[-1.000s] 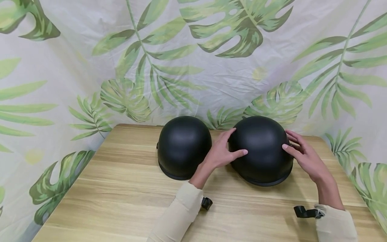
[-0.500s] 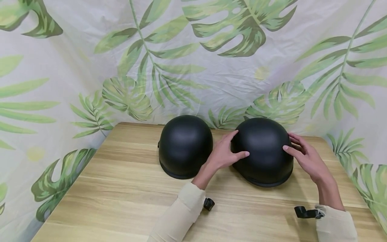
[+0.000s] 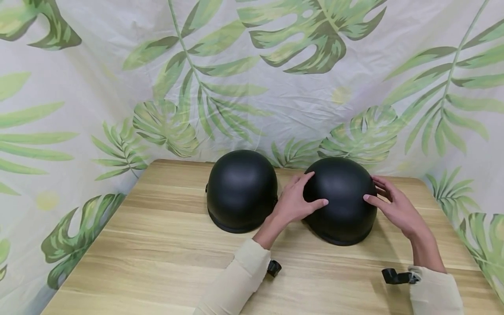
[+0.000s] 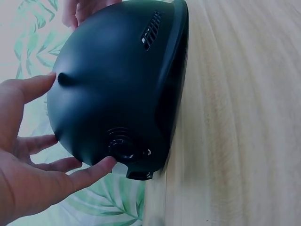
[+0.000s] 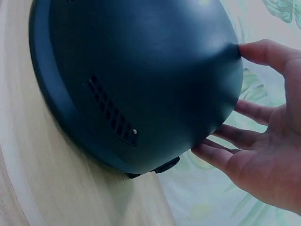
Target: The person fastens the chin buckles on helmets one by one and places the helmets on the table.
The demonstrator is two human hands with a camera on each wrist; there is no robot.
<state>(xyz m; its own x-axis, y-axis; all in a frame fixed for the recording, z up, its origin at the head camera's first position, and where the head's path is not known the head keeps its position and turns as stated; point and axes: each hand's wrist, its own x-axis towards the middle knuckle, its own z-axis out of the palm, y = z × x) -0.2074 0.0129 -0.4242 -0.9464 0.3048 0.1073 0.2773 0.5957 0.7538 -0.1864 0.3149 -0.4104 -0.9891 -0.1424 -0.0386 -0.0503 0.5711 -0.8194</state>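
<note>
Two smooth black helmets stand dome up, side by side, toward the back of the table. At the right helmet (image 3: 341, 210), my left hand (image 3: 292, 202) holds the left side with fingers spread, thumb toward the front. My right hand (image 3: 398, 210) grips the opposite side, thumb and fingertips on the shell. The left wrist view shows this helmet's slotted vent (image 4: 151, 30) and a round knob (image 4: 122, 148) close to one fingertip. A similar vent (image 5: 112, 113) appears in the right wrist view. The left helmet (image 3: 241, 192) stands beside my left wrist, untouched as far as I see.
The wood-grain table (image 3: 157, 245) narrows toward a leaf-printed cloth backdrop (image 3: 220, 78), which hangs behind and along both sides. Black wrist mounts (image 3: 397, 276) stick out from my beige sleeves (image 3: 435, 291) low over the tabletop.
The right helmet has shifted slightly left and toward me. My right hand has moved left with it, and my left hand slightly right and nearer. The left helmet stays put.
</note>
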